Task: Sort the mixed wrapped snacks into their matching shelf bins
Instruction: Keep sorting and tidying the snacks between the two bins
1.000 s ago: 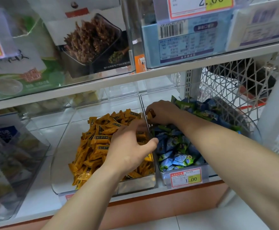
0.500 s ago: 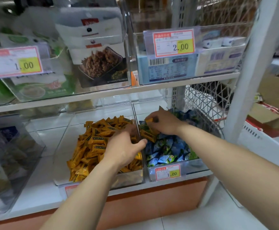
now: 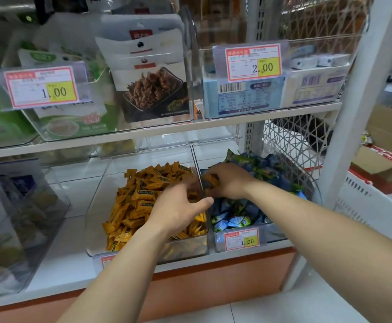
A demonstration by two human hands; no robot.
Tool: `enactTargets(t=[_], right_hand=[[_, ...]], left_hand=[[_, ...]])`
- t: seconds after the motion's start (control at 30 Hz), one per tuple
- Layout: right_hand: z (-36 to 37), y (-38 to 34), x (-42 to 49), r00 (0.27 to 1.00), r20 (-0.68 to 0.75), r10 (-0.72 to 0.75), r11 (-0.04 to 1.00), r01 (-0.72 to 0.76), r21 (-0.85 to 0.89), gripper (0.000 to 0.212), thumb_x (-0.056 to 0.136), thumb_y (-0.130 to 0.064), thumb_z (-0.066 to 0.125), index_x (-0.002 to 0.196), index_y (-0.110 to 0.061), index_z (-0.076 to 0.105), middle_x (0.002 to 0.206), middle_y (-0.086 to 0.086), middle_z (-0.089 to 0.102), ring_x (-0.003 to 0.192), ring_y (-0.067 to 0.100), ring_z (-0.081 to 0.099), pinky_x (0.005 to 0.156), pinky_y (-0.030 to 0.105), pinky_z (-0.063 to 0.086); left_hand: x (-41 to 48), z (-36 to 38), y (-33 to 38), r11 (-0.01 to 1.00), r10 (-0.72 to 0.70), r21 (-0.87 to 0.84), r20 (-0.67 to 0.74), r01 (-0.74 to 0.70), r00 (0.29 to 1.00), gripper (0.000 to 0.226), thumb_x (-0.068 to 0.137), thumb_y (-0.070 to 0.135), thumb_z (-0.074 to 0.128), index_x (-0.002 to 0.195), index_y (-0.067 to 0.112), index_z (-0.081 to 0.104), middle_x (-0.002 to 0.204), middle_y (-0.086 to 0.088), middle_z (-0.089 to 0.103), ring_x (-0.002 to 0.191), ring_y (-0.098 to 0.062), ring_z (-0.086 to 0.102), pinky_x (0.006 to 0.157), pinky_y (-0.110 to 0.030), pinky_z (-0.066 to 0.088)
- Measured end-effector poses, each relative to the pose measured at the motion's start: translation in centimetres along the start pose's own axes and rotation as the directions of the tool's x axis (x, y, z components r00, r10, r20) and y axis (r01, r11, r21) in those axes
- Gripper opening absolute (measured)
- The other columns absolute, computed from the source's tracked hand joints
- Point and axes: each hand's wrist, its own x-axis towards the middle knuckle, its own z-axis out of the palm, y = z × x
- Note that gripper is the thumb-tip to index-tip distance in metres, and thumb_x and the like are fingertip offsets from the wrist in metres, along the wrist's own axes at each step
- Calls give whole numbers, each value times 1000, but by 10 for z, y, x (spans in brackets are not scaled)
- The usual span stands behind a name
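Right hand is reaching into the right bin, over the blue and green snacks. Its fingers are curling round an orange packet and pinching it. The packet is sitting above the blue and green pile, just right of the wall dividing the two bins.

Left hand is hanging palm down over the orange snacks in the left bin. Its thumb is sticking out to the right, toward the divider. Its fingers are bending down into the pile near that wall. They are blurred, so I cannot tell whether they are holding anything.

Both bins are clear plastic and are sitting side by side on the lower shelf. A small price tag reading 1.00 is hanging on the front of the right bin.

The upper shelf is carrying more clear bins:
- pouches showing a picture of brown food;
- pale blue boxes behind a 2.00 tag;
- green pouches behind a 1.00 tag.

A white mesh panel is closing the shelf's right side, behind the right bin. A cardboard box is lying beyond the upright at far right.
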Motion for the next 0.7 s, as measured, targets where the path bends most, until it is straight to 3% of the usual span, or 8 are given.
enactTargets(t=[0.07,0.13,0.2,0.27,0.37,0.47,0.57,0.7], right_hand=[[-14,1,-9,992,-105,77,982,-58,178,30,81,-39,77,93,-14,69,90,-3,68,84,19,65,69,29,46],[-24,-4,-22,963,-178,200,894,-105,436,34,81,-38,80,107,-18,71,102,-10,69,94,11,66,82,26,51],[-26,-13,-35,949,-146,278,683,-88,725,36,80,-31,82,111,-16,70,108,0,73,98,17,70,90,36,58],[-23,-21,-46,952,-99,290,480,-55,875,37,83,-21,80,115,-8,66,109,14,73,99,27,72,91,45,58],[-21,-30,-54,947,-112,300,378,-10,926,39,87,-16,76,117,6,61,110,24,71,102,35,70,92,49,57],[-23,-34,-57,914,-178,365,347,44,937,36,87,-11,75,110,11,58,108,30,68,100,40,69,87,47,60],[-21,-40,-55,903,-184,389,331,50,942,22,94,-16,68,105,3,66,105,24,71,98,37,71,84,43,61],[-18,-50,-53,924,-184,336,376,48,925,19,98,-19,62,108,-6,73,100,11,76,89,23,74,72,28,60]], left_hand=[[1,-2,2,1000,-2,-16,-42,1,999,55,79,66,63,127,41,56,106,29,55,100,1,52,77,-13,38],[2,-3,5,1000,14,-12,-94,-16,995,57,80,66,60,129,37,56,116,23,61,107,-3,57,85,-22,46],[2,-3,14,998,34,-56,-128,-41,991,64,82,65,61,136,32,54,126,16,63,114,-5,58,94,-28,51],[1,0,24,980,58,-182,-133,-81,989,60,86,55,66,139,31,53,124,14,65,109,2,60,93,-27,54],[-1,3,31,937,38,-340,-131,-81,991,50,91,37,69,139,31,54,117,13,69,105,-1,64,87,-36,59],[-2,3,33,880,-34,-474,-109,-22,993,55,92,27,70,143,25,50,122,5,69,112,-9,65,92,-43,57],[-2,2,37,796,-126,-604,-121,27,985,55,92,20,69,144,23,49,121,-1,69,113,-13,65,94,-43,56],[-1,0,41,663,-175,-747,-90,50,981,48,98,15,60,143,27,50,113,-5,69,103,-20,68,81,-38,61]])
